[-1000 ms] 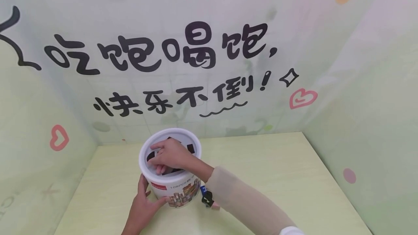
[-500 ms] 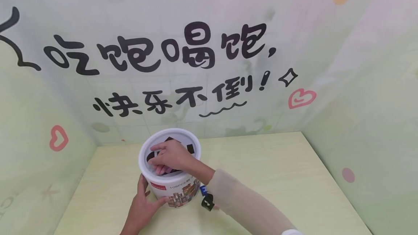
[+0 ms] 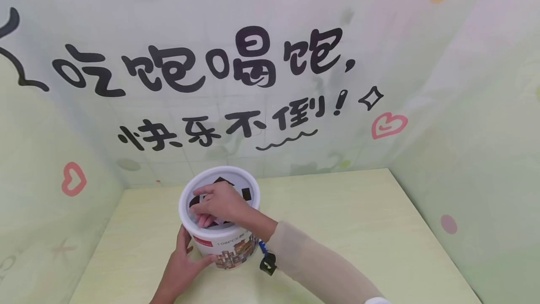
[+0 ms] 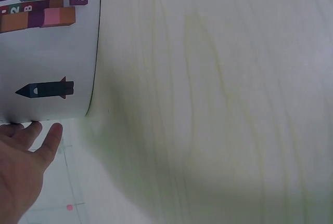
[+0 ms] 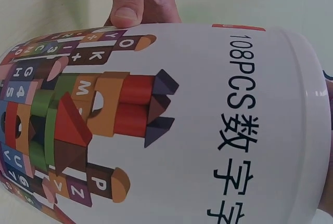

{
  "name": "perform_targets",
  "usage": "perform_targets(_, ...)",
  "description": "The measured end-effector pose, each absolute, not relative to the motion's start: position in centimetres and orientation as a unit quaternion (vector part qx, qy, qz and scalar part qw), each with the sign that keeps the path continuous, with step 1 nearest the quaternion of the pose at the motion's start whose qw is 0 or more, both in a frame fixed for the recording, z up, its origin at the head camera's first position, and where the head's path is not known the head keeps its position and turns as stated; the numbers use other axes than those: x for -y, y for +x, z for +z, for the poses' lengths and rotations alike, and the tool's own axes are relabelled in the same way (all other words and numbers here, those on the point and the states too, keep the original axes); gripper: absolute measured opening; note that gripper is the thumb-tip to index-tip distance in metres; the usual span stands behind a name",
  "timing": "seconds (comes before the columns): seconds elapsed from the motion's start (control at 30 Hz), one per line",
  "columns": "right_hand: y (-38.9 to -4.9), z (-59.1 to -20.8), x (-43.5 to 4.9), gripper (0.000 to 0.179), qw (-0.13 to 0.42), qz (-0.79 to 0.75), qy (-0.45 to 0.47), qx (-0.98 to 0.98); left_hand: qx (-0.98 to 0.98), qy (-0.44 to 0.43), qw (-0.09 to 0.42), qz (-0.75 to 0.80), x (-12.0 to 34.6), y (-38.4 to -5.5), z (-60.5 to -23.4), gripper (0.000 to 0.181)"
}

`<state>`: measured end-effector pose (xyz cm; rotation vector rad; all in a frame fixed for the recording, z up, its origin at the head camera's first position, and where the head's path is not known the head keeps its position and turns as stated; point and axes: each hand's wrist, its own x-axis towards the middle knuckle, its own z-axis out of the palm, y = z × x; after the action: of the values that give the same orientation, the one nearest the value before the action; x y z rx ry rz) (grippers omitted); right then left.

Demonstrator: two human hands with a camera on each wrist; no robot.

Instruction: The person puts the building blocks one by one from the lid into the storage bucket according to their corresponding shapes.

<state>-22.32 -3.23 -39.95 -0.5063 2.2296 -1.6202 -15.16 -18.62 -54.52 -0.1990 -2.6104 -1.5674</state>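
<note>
A white round tub [image 3: 219, 247], printed with colourful building blocks, stands on the table. Its lid [image 3: 240, 210] has dark cut-out holes in several shapes. My left hand [image 3: 181, 266] grips the tub's left side, its thumb [image 5: 127, 15] lying along the wall in the right wrist view. In the left wrist view, fingers of that left hand [image 4: 23, 167] touch the printed tub [image 4: 47, 57]. My right hand [image 3: 221, 203] is over the lid, one finger stretched out and others bent down to its surface. Whether those fingertips pinch anything is hidden.
Below my right wrist, beside the tub, is a small black object [image 3: 267, 264] with a blue strip. Light wood-grain tabletop [image 3: 337, 210] surrounds the tub. Behind it rises a wall [image 3: 236, 163] with black lettering, and side walls flank the table.
Both hands stay nearly in place on the tub and lid. The small black object has shifted slightly down, and a pinkish piece beside it is out of sight.
</note>
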Motion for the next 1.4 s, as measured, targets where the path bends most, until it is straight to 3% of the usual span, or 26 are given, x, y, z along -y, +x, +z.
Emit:
perform_targets(0.27,-23.1,-39.5,1.2,0.04,0.193,-0.633,-0.146,-0.735,0.855,-0.061,0.064,-0.512,18.8,-15.5,-55.4,0.114)
perform_targets(0.5,-23.3,-39.7,-0.6,0.042,0.183,-0.638,-0.154,-0.732,0.85,-0.058,0.067,-0.519,19.0,-15.7,-56.2,0.114)
perform_targets(0.9,-23.0,-39.8,-3.3,0.045,0.172,-0.617,-0.143,-0.755,0.851,-0.052,0.061,-0.519,18.2,-14.6,-53.4,0.113)
perform_targets(1.4,-23.4,-40.8,-7.4,0.045,0.155,-0.638,-0.114,-0.745,0.85,-0.053,0.072,-0.519,19.1,-15.6,-56.6,0.115)
